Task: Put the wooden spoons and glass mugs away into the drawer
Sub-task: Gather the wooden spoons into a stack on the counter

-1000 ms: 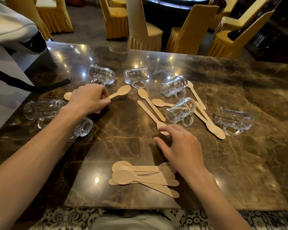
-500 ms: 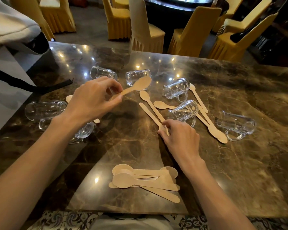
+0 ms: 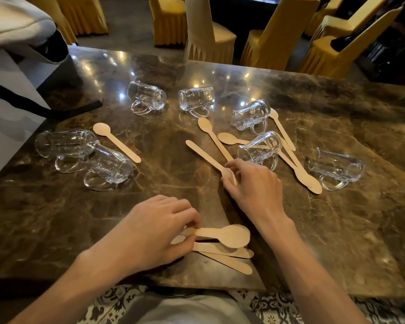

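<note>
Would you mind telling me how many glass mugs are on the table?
7, all on their sides: two touching at left, two at back, two among the spoons, one at right.

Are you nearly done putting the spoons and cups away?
Not nearly. A few spoons are gathered in a pile at the near table edge, and the left hand holds one spoon over it. The right hand is pinching the ends of two more. Several other spoons and all seven glass mugs, like this one, lie on their sides on the table. No drawer is in sight.
</note>
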Tool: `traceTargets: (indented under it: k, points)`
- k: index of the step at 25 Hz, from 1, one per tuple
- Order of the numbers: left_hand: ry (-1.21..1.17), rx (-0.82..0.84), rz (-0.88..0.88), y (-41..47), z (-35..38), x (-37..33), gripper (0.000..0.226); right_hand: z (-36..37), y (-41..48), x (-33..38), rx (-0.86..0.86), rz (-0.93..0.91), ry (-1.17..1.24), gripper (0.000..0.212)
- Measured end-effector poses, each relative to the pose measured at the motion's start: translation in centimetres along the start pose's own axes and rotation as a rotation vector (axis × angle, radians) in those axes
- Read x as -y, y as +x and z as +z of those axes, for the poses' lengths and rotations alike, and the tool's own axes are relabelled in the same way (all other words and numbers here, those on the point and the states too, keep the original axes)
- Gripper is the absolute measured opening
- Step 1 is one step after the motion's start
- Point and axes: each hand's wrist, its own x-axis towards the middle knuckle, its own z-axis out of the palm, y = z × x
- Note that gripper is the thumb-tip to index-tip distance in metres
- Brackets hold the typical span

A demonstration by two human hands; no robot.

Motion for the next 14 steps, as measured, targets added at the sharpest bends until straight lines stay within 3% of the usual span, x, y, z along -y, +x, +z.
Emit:
traceTargets:
  k: [8,14]
  points:
    - [-0.01,0.018,-0.046,-0.3,0.9,-0.1,0.024,-2.7,-2.3,0.6,0.004,-0.092,0.135,0.023]
    - [-0.074,0.002,-0.184,-0.3,-1.7,1.9,0.036,-5.5,-5.9,0.1,0.067,-0.147,0.166,0.026]
